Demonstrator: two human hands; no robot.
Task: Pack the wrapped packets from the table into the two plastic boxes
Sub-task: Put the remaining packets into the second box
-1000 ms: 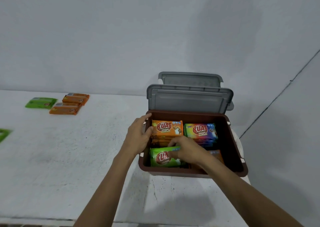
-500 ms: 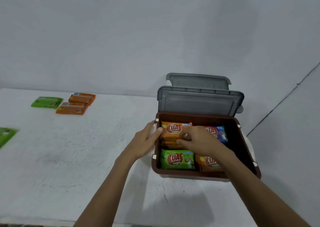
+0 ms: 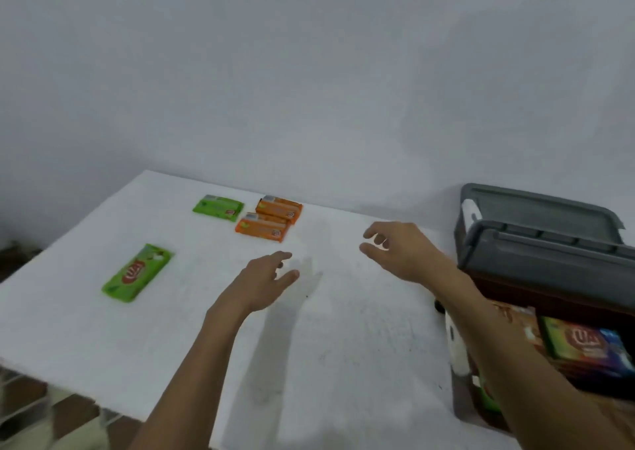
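Both hands hover empty over the middle of the white table [image 3: 343, 346], fingers spread. My left hand [image 3: 264, 281] is lower and nearer, my right hand [image 3: 398, 250] a little farther right. Beyond them lie two orange packets [image 3: 263, 226] [image 3: 279, 209] side by side and a green packet [image 3: 218, 207] at the far left. A larger green packet [image 3: 137, 272] lies alone to the left of my left hand. At the right edge stands the brown box [image 3: 549, 298] with its grey lid [image 3: 549, 257] up, holding a multicoloured packet [image 3: 584, 344] and others partly hidden by my right forearm.
A second grey lid [image 3: 536, 209] rises behind the first, against the plain wall. The table's left edge and near left corner drop off to the floor [image 3: 34, 412] below. A small dark thing [image 3: 439, 305] sits by the box's left side.
Both hands have left the brown box and moved out left over the table. The view has swung left, so the box now sits at the right edge.
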